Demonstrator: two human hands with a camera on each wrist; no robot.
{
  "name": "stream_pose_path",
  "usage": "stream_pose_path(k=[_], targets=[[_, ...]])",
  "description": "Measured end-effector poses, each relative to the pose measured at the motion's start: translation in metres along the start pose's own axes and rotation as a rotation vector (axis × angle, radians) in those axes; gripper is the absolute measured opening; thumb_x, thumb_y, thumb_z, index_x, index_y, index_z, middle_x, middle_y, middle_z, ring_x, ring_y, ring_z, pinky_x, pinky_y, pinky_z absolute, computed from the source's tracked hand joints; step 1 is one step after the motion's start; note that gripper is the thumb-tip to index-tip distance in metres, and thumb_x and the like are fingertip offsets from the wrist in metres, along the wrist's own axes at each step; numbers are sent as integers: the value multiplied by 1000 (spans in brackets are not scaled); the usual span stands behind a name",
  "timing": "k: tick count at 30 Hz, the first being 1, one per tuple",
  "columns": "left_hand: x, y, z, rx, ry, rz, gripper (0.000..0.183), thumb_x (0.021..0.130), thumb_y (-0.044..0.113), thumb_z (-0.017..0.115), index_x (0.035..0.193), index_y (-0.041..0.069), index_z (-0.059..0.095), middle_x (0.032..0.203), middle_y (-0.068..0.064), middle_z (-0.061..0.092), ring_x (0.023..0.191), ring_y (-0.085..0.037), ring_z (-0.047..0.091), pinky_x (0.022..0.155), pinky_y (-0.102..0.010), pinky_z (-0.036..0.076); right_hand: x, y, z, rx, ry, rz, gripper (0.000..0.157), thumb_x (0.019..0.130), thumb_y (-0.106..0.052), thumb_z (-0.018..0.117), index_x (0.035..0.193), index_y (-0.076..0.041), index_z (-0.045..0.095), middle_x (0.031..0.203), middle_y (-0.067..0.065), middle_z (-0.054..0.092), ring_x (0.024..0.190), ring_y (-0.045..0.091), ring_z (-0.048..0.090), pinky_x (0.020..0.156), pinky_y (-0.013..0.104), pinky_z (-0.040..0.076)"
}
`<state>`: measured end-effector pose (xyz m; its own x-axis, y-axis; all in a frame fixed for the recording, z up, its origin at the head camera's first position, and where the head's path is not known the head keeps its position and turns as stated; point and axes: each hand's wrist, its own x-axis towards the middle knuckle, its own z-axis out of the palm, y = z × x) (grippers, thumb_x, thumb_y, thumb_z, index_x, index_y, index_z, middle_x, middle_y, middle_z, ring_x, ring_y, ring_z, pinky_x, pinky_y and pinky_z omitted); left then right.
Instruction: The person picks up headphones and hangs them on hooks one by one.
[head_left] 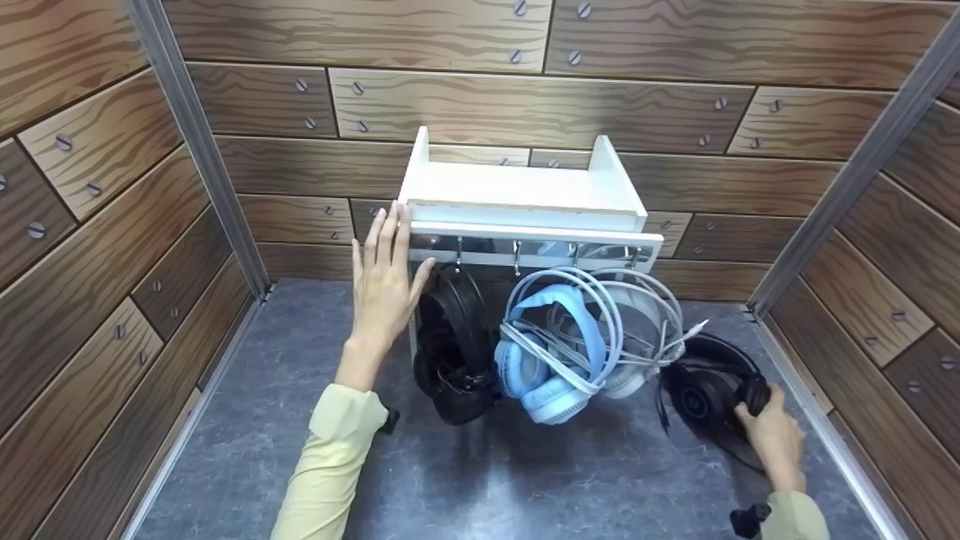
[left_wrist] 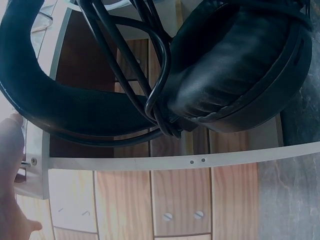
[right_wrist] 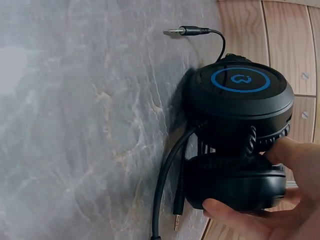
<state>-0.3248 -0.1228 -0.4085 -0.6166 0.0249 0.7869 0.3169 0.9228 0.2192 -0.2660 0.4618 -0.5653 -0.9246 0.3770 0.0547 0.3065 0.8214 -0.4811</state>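
Note:
My right hand (head_left: 776,439) grips one ear cup of a black headset (head_left: 701,397) low on the right. In the right wrist view, its other ear cup (right_wrist: 240,82) carries a blue ring and logo, and two cable plugs show beside it. My left hand (head_left: 382,289) lies with straight fingers against the left end of a white hook rack (head_left: 517,217). From the rack's hooks hang black headphones (head_left: 454,360), light-blue headphones (head_left: 559,401) with bundled cable, and white headphones (head_left: 622,382) partly hidden behind the blue pair. The black pair's cushion (left_wrist: 225,90) fills the left wrist view.
The rack's white shelf (head_left: 510,184) stands against the wood-patterned back wall (head_left: 480,105). Side walls (head_left: 885,315) with metal corner strips close in left and right. Grey marbled surface (head_left: 247,420) spreads under everything.

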Motion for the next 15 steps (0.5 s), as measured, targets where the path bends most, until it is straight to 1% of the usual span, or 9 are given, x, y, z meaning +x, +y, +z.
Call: stream_pose_path(k=[2, 4, 7, 15], targets=[[0, 0, 0, 2, -3, -3, 76, 89, 51, 48, 149, 22, 11, 153, 7, 14, 141, -15, 6, 111, -53, 2, -3, 0, 1, -9, 4, -4, 73, 89, -35, 50, 142, 0, 13, 115, 46, 42, 95, 61, 47, 75, 61, 37], [-1, 0, 0, 6, -4, -3, 75, 89, 51, 48, 149, 22, 11, 153, 7, 14, 141, -14, 6, 111, -54, 2, -7, -1, 1, -6, 3, -1, 74, 89, -36, 50, 142, 0, 13, 115, 46, 42, 95, 61, 46, 76, 62, 36], [-2, 0, 0, 8, -10, -3, 75, 90, 52, 46, 149, 22, 11, 153, 7, 14, 141, -14, 6, 111, -54, 2, -14, -1, 3, -8, 9, -9, 73, 89, -35, 51, 140, 2, 14, 110, 48, 44, 93, 61, 47, 74, 62, 37], [0, 1, -2, 2, -21, -9, 74, 90, 52, 45, 149, 23, 10, 153, 7, 13, 141, -13, 4, 112, -53, 1, -36, -10, 9, -15, 65, -50, 70, 89, -30, 53, 138, 5, 18, 104, 48, 47, 85, 60, 50, 67, 60, 38]])
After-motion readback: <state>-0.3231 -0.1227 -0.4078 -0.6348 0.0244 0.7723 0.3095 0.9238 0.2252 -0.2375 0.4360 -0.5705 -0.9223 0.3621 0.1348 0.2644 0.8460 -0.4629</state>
